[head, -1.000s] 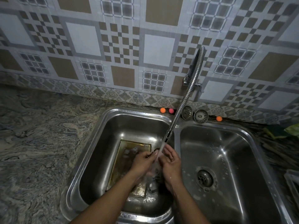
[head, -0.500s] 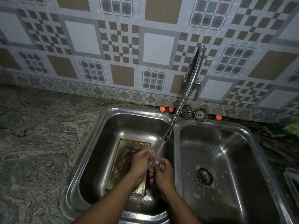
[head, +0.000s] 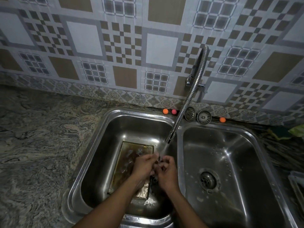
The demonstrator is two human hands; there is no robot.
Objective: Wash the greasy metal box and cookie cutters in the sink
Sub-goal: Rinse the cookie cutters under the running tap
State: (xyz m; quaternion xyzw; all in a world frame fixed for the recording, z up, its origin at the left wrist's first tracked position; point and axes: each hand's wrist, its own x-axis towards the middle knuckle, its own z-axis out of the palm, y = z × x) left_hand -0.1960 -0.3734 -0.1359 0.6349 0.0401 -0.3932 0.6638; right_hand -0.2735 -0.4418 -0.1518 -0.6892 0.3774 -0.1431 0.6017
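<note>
Left hand [head: 144, 165] and right hand [head: 167, 171] meet under the tap stream [head: 164, 149], fingers curled — grip on a cutter? Cannot tell. Metal box [head: 125, 170] lies flat in the left basin [head: 102, 153] beneath, long axis running away — left hand nearer.

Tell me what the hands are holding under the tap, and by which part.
Cannot be told: the left hand and right hand curl together under the water stream, hiding anything between them.

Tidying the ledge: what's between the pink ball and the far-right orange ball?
In the head view, two sink strainers stand there; the faucet hose crosses just left of them.
</note>
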